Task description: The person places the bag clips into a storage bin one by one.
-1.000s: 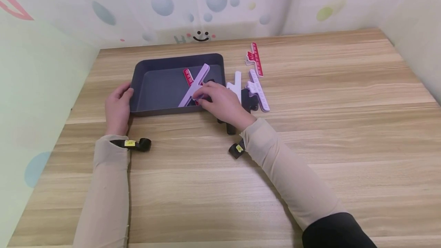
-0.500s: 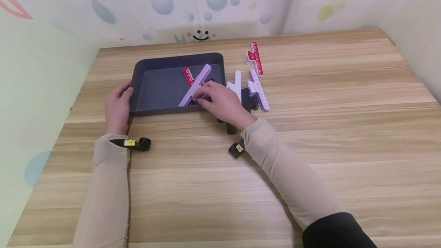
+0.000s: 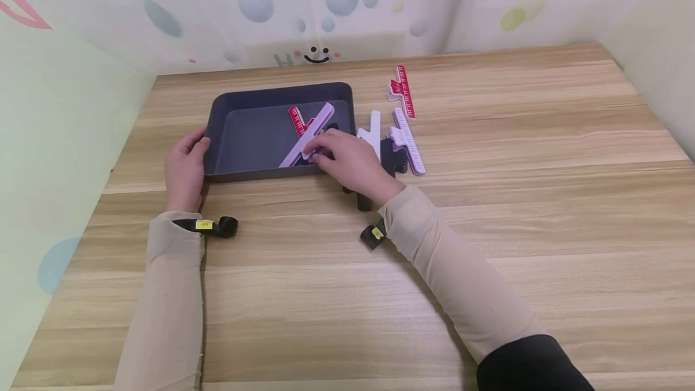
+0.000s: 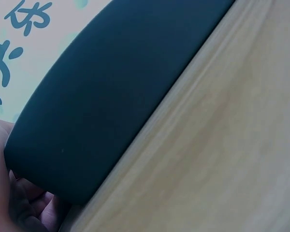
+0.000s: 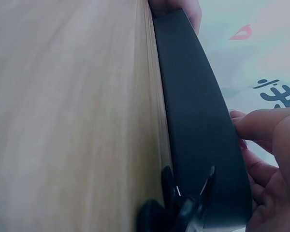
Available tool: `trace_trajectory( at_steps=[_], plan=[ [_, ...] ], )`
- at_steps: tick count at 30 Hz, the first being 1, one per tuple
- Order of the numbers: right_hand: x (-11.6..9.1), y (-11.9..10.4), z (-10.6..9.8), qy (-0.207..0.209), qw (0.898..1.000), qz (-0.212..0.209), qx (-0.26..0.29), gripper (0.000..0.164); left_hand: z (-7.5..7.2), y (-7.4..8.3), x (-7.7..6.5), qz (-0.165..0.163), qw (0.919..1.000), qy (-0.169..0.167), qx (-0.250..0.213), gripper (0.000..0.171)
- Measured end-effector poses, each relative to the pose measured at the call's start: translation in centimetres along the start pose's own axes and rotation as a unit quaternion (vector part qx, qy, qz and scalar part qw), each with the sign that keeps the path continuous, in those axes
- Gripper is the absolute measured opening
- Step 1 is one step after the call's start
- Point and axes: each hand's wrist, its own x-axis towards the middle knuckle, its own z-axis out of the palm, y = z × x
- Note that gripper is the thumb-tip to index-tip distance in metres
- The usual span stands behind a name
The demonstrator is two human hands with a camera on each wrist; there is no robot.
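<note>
In the head view my left hand [image 3: 184, 171] holds the left end of a dark grey tray [image 3: 239, 175], thumb against its wall. My right hand [image 3: 350, 162] reaches over the tray's near right rim. Its thumb and fingers pinch a long purple clip [image 3: 317, 124], which lies aslant inside the tray. Under this clip shows a long red clip [image 3: 295, 116], partly covered. A dark thing beside the right fingers is mostly hidden. The right wrist view shows the right hand [image 5: 275, 159] at the tray's rim, but the wall hides the clip.
Right of the tray lie a white clip [image 3: 374, 128], another purple clip [image 3: 408, 143] and a red clip [image 3: 404, 92]. Black clips [image 3: 393, 155] lie partly under my right hand and wrist. A patterned wall [image 3: 369, 29] stands behind the wooden table [image 3: 521, 198].
The purple clip in my right fingers has turned slightly, its upper end shifting a little right. Both hands and the tray stay in nearly the same place.
</note>
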Motion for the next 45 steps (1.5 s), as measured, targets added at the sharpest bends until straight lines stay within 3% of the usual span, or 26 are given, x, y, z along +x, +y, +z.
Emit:
trace_trajectory(
  at_steps=[20,31,45],
  plan=[
    [0.03,-0.07,0.03,0.004,1.000,0.012,-0.008,0.023,-0.03,-0.08,0.08,-0.004,1.0000,-0.001,-0.004,0.037],
    [0.11,0.07,0.15,-0.012,0.998,-0.035,-0.046,0.024,-0.04,-0.06,0.09,-0.004,1.0000,-0.003,-0.003,0.038],
    [0.14,0.38,0.13,-0.022,0.999,-0.031,-0.008,0.019,0.06,0.07,-0.09,-0.014,0.9999,-0.006,-0.007,0.037]
  ],
)
